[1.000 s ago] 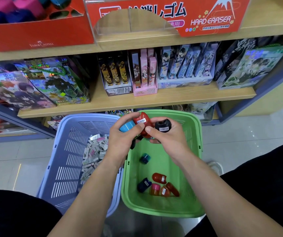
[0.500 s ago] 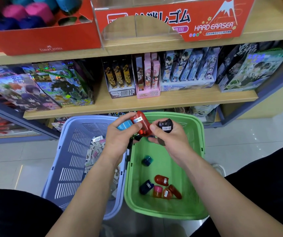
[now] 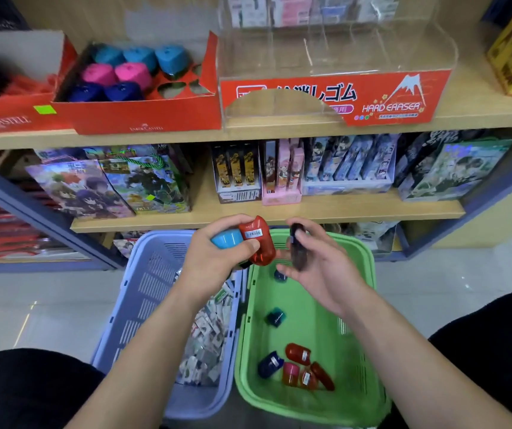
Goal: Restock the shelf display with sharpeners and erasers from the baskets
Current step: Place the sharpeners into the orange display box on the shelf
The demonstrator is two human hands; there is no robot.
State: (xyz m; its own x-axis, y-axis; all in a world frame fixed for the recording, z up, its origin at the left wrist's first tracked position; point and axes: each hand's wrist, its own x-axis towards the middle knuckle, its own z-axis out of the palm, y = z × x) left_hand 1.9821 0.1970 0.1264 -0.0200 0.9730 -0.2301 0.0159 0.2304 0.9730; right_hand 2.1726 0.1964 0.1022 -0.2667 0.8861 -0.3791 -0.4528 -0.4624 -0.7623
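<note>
- Red translucent sharpener (image 3: 256, 243) and light-blue sharpener (image 3: 226, 238): clamped in left grip (image 3: 214, 267).
- Black sharpener (image 3: 297, 249): held in right grip (image 3: 319, 274).
- Seat each in red cardboard tray (image 3: 143, 119) holes.

green basket (image 3: 363, 274) (red sharpener (image 3: 256, 243))

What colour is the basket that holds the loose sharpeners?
Green. The basket with the sharpeners shows best in the head view.

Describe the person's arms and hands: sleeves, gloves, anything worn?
Left hand and right hand are bare: no gloves, and no rings, watch or bands show. Both forearms are uncovered down to the frame edge, no sleeves in view. Black clothing fills the lower corners.
</note>
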